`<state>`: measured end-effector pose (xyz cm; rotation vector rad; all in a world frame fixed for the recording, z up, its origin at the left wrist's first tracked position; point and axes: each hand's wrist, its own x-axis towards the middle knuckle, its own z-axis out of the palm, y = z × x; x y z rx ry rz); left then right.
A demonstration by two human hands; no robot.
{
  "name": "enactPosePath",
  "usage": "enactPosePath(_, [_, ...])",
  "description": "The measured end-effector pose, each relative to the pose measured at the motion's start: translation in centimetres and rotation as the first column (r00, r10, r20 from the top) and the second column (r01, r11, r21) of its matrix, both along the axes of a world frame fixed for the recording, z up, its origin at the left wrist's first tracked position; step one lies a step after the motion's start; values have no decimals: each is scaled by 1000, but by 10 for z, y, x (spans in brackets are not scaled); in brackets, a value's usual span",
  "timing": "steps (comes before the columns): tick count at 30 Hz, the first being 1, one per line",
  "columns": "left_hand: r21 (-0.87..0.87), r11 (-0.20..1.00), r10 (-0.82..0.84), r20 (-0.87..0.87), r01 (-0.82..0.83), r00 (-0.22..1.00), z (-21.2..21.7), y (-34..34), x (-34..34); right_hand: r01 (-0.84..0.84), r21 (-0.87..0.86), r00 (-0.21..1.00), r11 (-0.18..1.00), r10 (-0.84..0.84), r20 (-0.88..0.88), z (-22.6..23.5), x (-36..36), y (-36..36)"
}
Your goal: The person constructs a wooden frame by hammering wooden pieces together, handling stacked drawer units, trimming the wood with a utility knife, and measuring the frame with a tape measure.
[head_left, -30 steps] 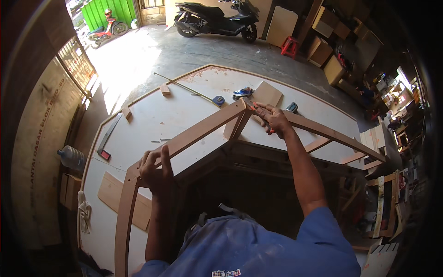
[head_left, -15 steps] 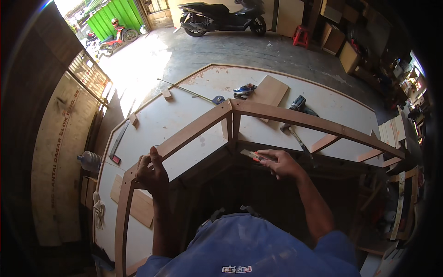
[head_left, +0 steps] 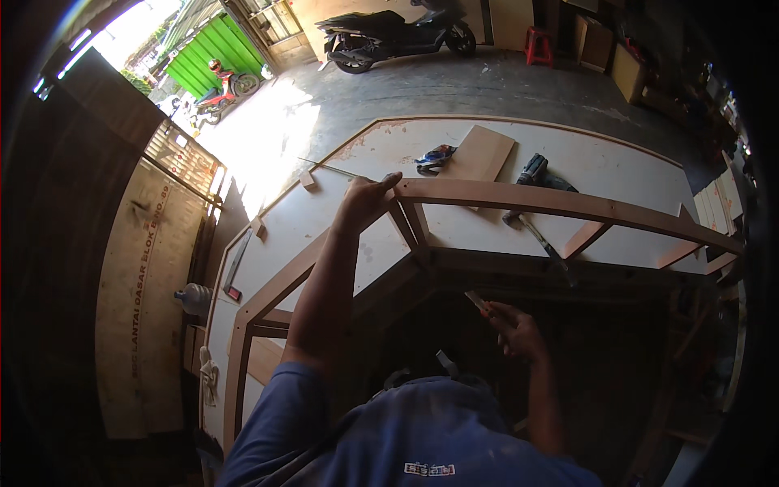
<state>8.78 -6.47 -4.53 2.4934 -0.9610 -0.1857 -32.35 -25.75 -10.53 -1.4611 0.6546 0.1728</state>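
A brown wooden frame [head_left: 519, 195] of angled rails joined by short struts stands over a white panel [head_left: 389, 235]. My left hand [head_left: 367, 201] is closed over its top rail, just left of the middle corner joint, thumb pointing right along the wood. Lower and to the right, my right hand [head_left: 519, 331] holds a utility knife [head_left: 479, 303] with orange on its handle, the pale blade pointing up and left. The knife is apart from the frame, above the dark space in front of me. My left hand hides part of the rail.
On the panel lie a drill [head_left: 533, 169], a hammer [head_left: 535, 235], a thin board [head_left: 483, 154], a blue packet [head_left: 436, 158], small wood blocks [head_left: 307, 179] and a square [head_left: 236, 272]. A water bottle [head_left: 195, 299] stands left. Beyond are a scooter [head_left: 398, 36] and red stool [head_left: 539, 45].
My left hand has moved right and away from me along the rail to the middle joint. The right hand with the knife has dropped nearer my body. The view has shifted slightly.
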Motion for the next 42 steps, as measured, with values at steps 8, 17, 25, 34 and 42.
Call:
enactPosePath(8, [-258,898,137,-605,-356,784,20,4,-4,201,1,969,980,-198,-145,-26,-54,-19])
enactPosePath(17, [-501,551,593,-327,-667,736,39,70,121,187,-39,974,981,-191,-124,-40,-65,-30])
enactPosePath(25, [-258,931,143,-391,-257,909,33,13,48,143,8,981,990,-140,-135,-34,-37,-20])
enactPosePath(34, [-326,944,-127,-507,-53,852,5,-27,48,115,0,984,993,-114,-135,-4,0,-3])
enactPosePath(42, [-53,895,338,-565,-442,753,-39,-25,93,233,18,961,972,-227,-161,-17,-2,20])
